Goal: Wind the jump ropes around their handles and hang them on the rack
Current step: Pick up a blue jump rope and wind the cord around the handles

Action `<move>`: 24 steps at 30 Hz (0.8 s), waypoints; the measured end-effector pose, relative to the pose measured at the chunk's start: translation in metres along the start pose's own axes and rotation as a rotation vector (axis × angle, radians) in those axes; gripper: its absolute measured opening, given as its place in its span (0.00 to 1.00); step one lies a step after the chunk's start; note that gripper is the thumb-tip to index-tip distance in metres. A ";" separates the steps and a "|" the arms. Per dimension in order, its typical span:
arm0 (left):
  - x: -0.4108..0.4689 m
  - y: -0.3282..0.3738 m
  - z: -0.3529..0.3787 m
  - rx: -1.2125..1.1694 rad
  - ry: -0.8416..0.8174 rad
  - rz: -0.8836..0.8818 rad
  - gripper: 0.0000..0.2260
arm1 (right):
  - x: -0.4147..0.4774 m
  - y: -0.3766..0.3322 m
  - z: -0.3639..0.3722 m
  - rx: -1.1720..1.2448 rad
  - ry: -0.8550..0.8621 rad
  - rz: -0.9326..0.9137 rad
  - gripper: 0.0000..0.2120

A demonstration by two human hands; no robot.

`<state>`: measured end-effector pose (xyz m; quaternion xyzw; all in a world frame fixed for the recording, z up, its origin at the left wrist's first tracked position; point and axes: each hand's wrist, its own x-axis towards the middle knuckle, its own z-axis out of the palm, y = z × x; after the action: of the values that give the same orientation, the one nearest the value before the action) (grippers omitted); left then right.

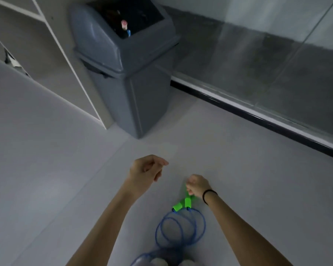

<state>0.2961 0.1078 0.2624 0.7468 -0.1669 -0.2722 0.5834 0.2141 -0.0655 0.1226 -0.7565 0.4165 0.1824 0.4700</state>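
My right hand point(197, 186) is closed around the two bright green handles point(183, 204) of a jump rope, which point down and to the left out of my fist. The blue rope point(181, 230) hangs from the handles in loose loops and trails down to the pale floor at the bottom of the view. My left hand point(146, 169) hovers up and to the left of the right hand, fingers loosely curled with nothing in them, apart from the rope. A black band circles my right wrist. No rack is in view.
A grey plastic bin point(127, 73) with a dark swing lid stands straight ahead against a white shelf unit point(52, 52). A glass wall with a black base rail point(258, 114) runs along the right. Pale floor point(46, 169) spreads around my arms.
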 end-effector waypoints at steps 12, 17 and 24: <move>0.068 -0.239 0.043 -0.010 0.004 0.145 0.11 | 0.233 0.191 0.151 -0.087 0.304 0.439 0.47; 0.069 -0.238 0.051 0.002 -0.026 0.119 0.09 | 0.225 0.199 0.151 0.080 0.303 0.435 0.34; 0.035 -0.110 0.066 0.052 -0.135 0.074 0.11 | 0.109 0.119 0.084 0.529 0.173 0.051 0.09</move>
<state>0.2769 0.0651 0.1378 0.7348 -0.2402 -0.2960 0.5610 0.1916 -0.0683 -0.0577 -0.6096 0.5073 0.0137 0.6090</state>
